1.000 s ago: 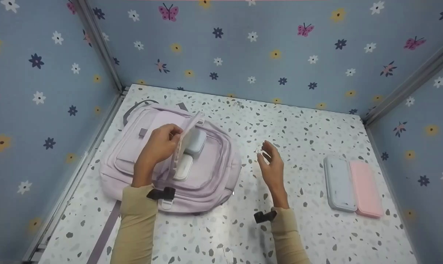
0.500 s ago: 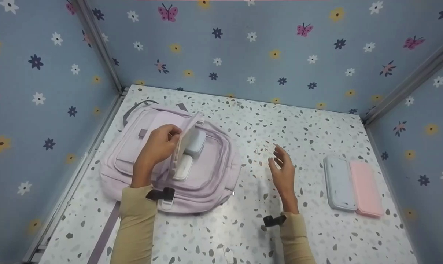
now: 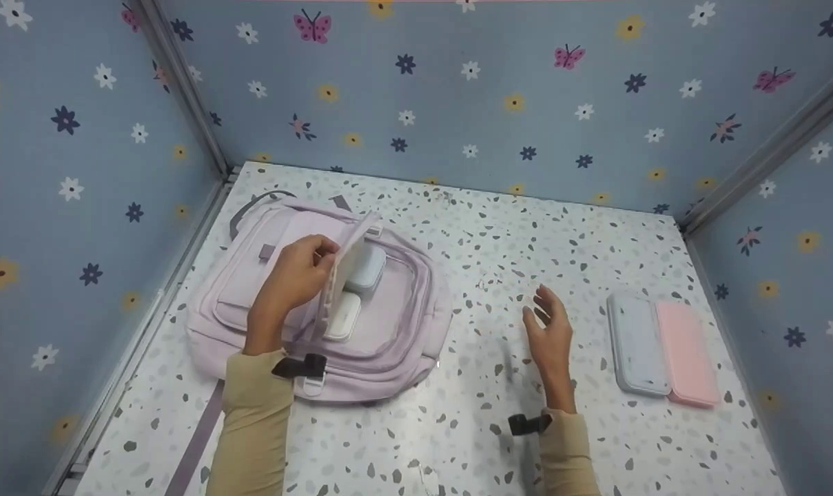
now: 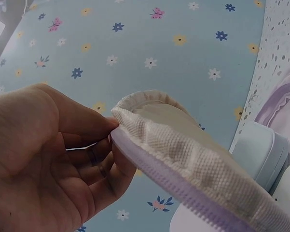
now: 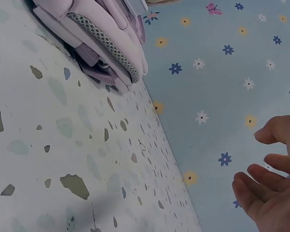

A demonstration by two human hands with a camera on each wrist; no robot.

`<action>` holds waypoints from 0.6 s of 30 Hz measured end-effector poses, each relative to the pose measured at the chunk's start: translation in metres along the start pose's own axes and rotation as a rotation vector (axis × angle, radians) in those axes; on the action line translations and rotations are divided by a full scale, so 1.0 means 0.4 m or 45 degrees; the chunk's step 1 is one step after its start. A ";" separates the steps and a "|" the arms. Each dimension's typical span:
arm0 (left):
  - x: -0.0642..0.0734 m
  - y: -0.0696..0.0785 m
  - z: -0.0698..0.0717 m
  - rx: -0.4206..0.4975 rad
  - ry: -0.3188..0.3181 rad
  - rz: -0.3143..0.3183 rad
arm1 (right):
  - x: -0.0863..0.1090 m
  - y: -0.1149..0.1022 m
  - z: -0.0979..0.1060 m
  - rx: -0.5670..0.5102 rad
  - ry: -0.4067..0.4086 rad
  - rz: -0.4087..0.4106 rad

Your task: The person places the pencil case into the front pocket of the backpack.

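A lilac backpack (image 3: 251, 331) lies on the speckled table, its front compartment unzipped. My left hand (image 3: 295, 272) pinches the edge of the lifted front flap (image 3: 344, 265) between thumb and fingers; in the left wrist view the flap's zipper edge and pale lining (image 4: 183, 150) show close up. Inside the compartment sit a pale blue case (image 3: 368, 269) and, nearer me, a smaller white case (image 3: 344, 317). To the right of the backpack, my right hand (image 3: 550, 334) hovers with loosely bent fingers and holds nothing. It is apart from both the backpack and the cases at the right.
At the right side of the table, a light blue-grey case (image 3: 638, 344) and a pink case (image 3: 688, 355) lie side by side. Flower-patterned panels (image 3: 444, 89) enclose the back and sides. A purple strap (image 3: 196, 441) trails from the backpack toward the front edge.
My right hand has moved right and a little toward me, away from the backpack. The left hand keeps its pinch on the flap, which has stayed in place.
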State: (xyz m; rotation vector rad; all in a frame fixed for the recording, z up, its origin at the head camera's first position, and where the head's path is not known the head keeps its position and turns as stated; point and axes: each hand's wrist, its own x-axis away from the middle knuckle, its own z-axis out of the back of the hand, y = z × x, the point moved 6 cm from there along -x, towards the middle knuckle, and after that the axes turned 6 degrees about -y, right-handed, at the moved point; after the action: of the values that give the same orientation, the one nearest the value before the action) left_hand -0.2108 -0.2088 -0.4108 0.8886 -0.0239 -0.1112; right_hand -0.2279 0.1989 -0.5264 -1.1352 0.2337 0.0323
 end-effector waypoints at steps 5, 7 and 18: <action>0.001 -0.003 0.000 0.001 -0.009 -0.001 | 0.007 0.019 0.017 -0.015 0.006 -0.012; 0.002 -0.002 0.000 -0.002 -0.011 -0.011 | 0.010 0.028 0.027 -0.018 0.009 -0.018; 0.002 -0.002 0.003 -0.029 -0.007 -0.032 | 0.024 0.073 0.090 -0.018 0.073 -0.070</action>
State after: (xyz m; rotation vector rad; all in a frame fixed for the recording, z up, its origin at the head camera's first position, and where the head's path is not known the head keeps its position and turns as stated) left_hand -0.2102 -0.2104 -0.4106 0.8660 -0.0170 -0.1372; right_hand -0.2167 0.2429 -0.5402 -1.1575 0.2538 -0.0475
